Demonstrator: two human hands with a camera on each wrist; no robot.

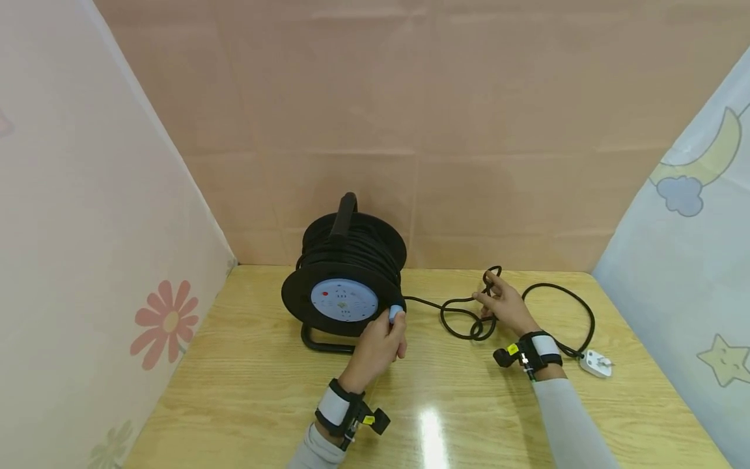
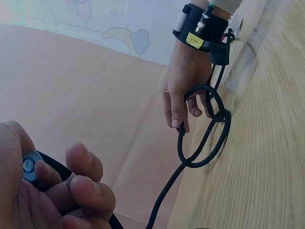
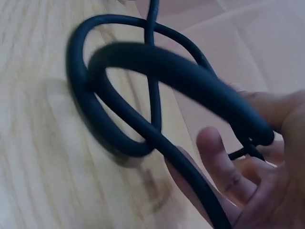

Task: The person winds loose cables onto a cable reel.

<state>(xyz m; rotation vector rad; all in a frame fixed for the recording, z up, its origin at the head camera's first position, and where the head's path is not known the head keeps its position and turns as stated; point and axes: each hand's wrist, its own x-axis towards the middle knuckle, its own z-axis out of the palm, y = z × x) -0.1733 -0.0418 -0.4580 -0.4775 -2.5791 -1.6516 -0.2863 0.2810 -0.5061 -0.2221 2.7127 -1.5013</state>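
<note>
On the left of the table stands a black cable reel (image 1: 351, 267) with a pale blue socket panel (image 1: 344, 300) on its front. My left hand (image 1: 377, 346) pinches the blue crank knob (image 1: 395, 312) at the rim of the reel's front disc. In the left wrist view, the knob (image 2: 29, 167) sits between thumb and curled fingers. My right hand (image 1: 508, 307) grips a loop of the black power cord (image 3: 171, 74), which runs right from the reel. Crossing loops of the cord lie beside and under the right fingers, against the wood.
The cord curves on behind the right hand to a white plug (image 1: 596, 363) near the table's right side. The reel has a carry handle (image 1: 344, 218) on top and a tube stand (image 1: 328, 346) below. Behind the wooden table (image 1: 246, 384) rises a tan backdrop (image 1: 328, 98).
</note>
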